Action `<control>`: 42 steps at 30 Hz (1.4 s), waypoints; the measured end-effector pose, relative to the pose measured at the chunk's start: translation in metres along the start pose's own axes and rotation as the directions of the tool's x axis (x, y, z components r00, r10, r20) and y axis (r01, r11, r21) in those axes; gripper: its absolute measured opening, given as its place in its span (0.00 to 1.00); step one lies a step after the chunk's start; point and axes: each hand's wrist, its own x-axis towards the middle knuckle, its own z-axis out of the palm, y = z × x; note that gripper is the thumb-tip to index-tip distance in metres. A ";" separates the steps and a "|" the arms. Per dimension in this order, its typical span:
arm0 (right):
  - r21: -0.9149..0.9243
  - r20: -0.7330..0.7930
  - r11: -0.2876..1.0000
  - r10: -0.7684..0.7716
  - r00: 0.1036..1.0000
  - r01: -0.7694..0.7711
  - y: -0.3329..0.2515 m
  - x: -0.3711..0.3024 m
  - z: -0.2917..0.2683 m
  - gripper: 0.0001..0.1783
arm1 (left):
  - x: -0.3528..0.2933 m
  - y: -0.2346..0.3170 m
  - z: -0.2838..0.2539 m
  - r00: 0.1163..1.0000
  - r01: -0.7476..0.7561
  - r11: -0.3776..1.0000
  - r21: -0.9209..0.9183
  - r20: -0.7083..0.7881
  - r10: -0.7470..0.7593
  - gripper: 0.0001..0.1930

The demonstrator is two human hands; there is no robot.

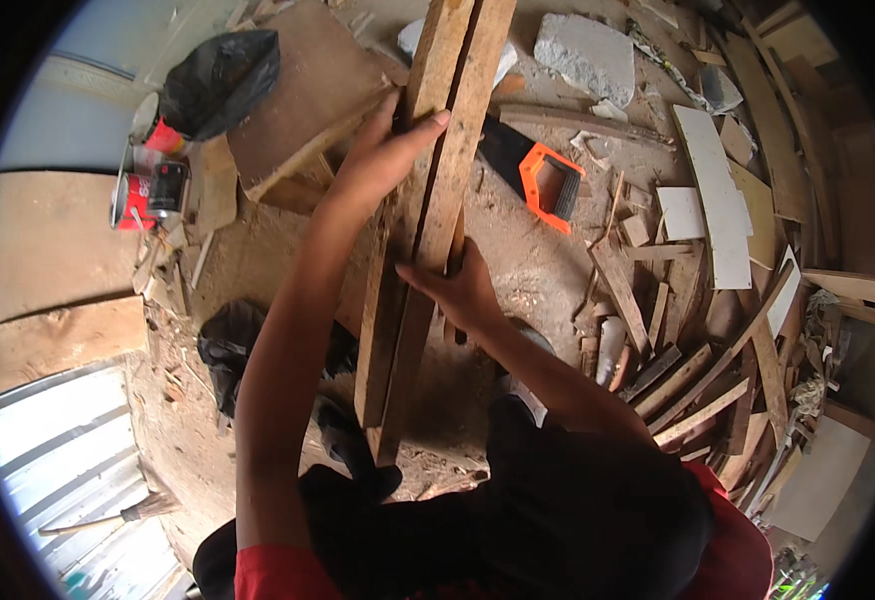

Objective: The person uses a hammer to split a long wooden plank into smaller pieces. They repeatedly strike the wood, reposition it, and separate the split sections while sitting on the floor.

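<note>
Two long wooden beams lie side by side in front of me, a left beam and a right beam, with a narrow dark gap between them. They run from the top edge of the view down toward my legs. My left hand grips the pair from the left, its thumb and fingers across the upper faces. Lower down, my right hand is wrapped around the right beam's side, thumb on top, its other fingers partly hidden. To the right of the beams, a handsaw with an orange and black handle lies on the floor.
Wood offcuts are heaped along the right. Concrete chunks lie at the far side. At the left are a black plastic bag, a red can and a brown board. A broom lies lower left.
</note>
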 end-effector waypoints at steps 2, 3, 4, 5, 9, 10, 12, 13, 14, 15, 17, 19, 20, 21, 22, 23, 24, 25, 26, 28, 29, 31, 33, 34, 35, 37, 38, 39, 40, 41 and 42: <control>0.086 0.005 0.996 0.038 0.999 -0.039 0.005 0.007 -0.004 0.41 | -0.018 -0.022 0.002 0.997 -0.051 0.985 0.165 -0.053 0.060 0.31; 0.138 0.009 0.989 0.058 0.998 -0.059 0.009 0.011 -0.004 0.42 | -0.030 -0.038 0.001 0.993 -0.070 0.964 0.256 -0.072 0.092 0.32; 0.040 -0.075 0.998 -0.038 0.996 0.041 0.019 0.018 -0.004 0.41 | -0.045 -0.056 -0.001 0.991 -0.058 0.978 0.198 -0.103 0.080 0.33; -0.005 -0.039 1.000 0.008 0.999 -0.008 0.012 0.022 -0.008 0.40 | -0.063 -0.075 -0.006 0.993 -0.008 0.982 0.187 -0.113 0.030 0.32; -0.179 -0.100 0.979 0.084 0.991 -0.101 0.005 0.043 -0.035 0.34 | -0.119 -0.106 -0.024 0.988 0.157 0.978 0.141 -0.035 -0.153 0.30; -0.141 -0.061 0.990 0.021 0.998 -0.029 0.024 0.054 -0.043 0.29 | -0.130 -0.107 -0.029 0.980 0.194 0.972 0.135 0.008 -0.197 0.29; -0.258 -0.055 0.961 0.093 0.994 -0.104 0.020 0.051 -0.044 0.27 | -0.157 -0.136 -0.043 0.947 0.319 0.942 0.105 0.003 -0.321 0.30; -0.315 -0.059 0.939 0.127 0.990 -0.139 0.018 0.048 -0.042 0.27 | -0.171 -0.151 -0.047 0.925 0.378 0.922 0.088 0.006 -0.380 0.30; -0.309 -0.094 0.941 0.118 0.989 -0.141 0.030 0.051 -0.044 0.28 | -0.176 -0.151 -0.041 0.917 0.390 0.911 0.135 0.032 -0.398 0.30; -0.310 -0.081 0.939 0.133 0.988 -0.152 0.031 0.052 -0.045 0.28 | -0.182 -0.150 -0.033 0.908 0.401 0.898 0.183 0.048 -0.415 0.30; -0.312 -0.047 0.935 0.162 0.986 -0.168 0.032 0.052 -0.045 0.29 | -0.196 -0.158 -0.020 0.918 0.371 0.905 0.207 0.061 -0.391 0.31; -0.278 -0.068 0.950 0.126 0.990 -0.140 0.032 0.049 -0.038 0.29 | -0.212 -0.185 -0.007 0.951 0.292 0.942 0.163 0.054 -0.304 0.31; -0.262 -0.091 0.957 0.107 0.990 -0.127 0.033 0.050 -0.038 0.29 | -0.212 -0.181 0.001 0.927 0.362 0.920 0.146 0.045 -0.372 0.32; -0.243 -0.094 0.963 0.096 0.991 -0.116 0.029 0.047 -0.038 0.29 | -0.210 -0.172 0.009 0.898 0.430 0.893 0.130 0.036 -0.438 0.33; -0.225 -0.097 0.969 0.085 0.992 -0.105 0.025 0.043 -0.039 0.29 | -0.208 -0.164 0.014 0.865 0.495 0.861 0.112 0.028 -0.501 0.35; -0.206 -0.098 0.974 0.074 0.992 -0.092 0.021 0.040 -0.039 0.29 | -0.205 -0.161 0.016 0.838 0.539 0.841 0.046 0.070 -0.541 0.36; -0.189 -0.115 0.980 0.038 0.993 -0.060 0.031 0.043 -0.042 0.29 | -0.201 -0.158 0.017 0.811 0.580 0.815 -0.018 0.113 -0.574 0.38; -0.173 -0.134 0.985 0.004 0.991 -0.027 0.051 0.050 -0.046 0.29 | -0.199 -0.154 0.017 0.782 0.619 0.782 -0.079 0.159 -0.603 0.40; -0.160 -0.162 0.987 -0.028 0.986 0.002 0.065 0.055 -0.053 0.30 | -0.195 -0.147 0.020 0.804 0.587 0.809 -0.017 0.133 -0.580 0.40; -0.026 -0.046 0.998 0.059 0.997 -0.061 0.044 0.050 -0.062 0.30 | -0.191 -0.122 0.023 0.842 0.526 0.844 0.104 0.078 -0.534 0.40; 0.037 0.016 0.994 0.097 0.995 -0.098 0.035 0.046 -0.064 0.31 | -0.190 -0.111 0.023 0.866 0.491 0.865 0.104 0.052 -0.498 0.41; 0.128 -0.017 0.987 0.097 0.995 -0.094 0.036 0.055 -0.070 0.31 | -0.177 -0.090 0.023 0.911 0.408 0.905 0.118 0.009 -0.412 0.43; 0.229 -0.046 0.971 0.086 0.995 -0.074 0.046 0.067 -0.077 0.31 | -0.155 -0.073 0.020 0.934 0.357 0.930 -0.085 -0.005 -0.358 0.39; 0.312 -0.005 0.943 0.126 0.992 -0.118 0.049 0.069 -0.078 0.29 | -0.146 -0.066 0.019 0.943 0.324 0.928 -0.187 -0.020 -0.333 0.37; 0.420 0.058 0.900 0.101 0.993 -0.116 0.047 0.074 -0.078 0.30 | -0.141 -0.059 0.019 0.920 0.390 0.875 -0.286 0.080 -0.383 0.37; 0.502 0.117 0.860 0.038 0.992 -0.092 0.046 0.075 -0.083 0.29 | -0.132 -0.050 0.020 0.891 0.454 0.800 -0.392 0.230 -0.392 0.35; 0.488 0.094 0.869 0.039 0.995 -0.080 0.039 0.073 -0.085 0.28 | -0.128 -0.047 0.022 0.890 0.451 0.791 -0.414 0.277 -0.362 0.35; 0.475 0.070 0.878 0.040 0.997 -0.068 0.031 0.073 -0.088 0.27 | -0.122 -0.045 0.022 0.889 0.446 0.783 -0.433 0.321 -0.328 0.34; 0.461 0.045 0.886 0.040 0.998 -0.056 0.023 0.072 -0.091 0.26 | -0.120 -0.042 0.023 0.896 0.430 0.805 -0.409 0.302 -0.325 0.35; 0.397 0.027 0.916 0.044 0.999 -0.051 0.014 0.072 -0.092 0.26 | -0.115 -0.038 0.023 0.906 0.409 0.827 -0.387 0.278 -0.318 0.36; 0.330 0.011 0.943 0.049 0.999 -0.050 0.005 0.067 -0.091 0.25 | -0.114 -0.047 0.024 0.931 0.355 0.889 -0.288 0.193 -0.309 0.38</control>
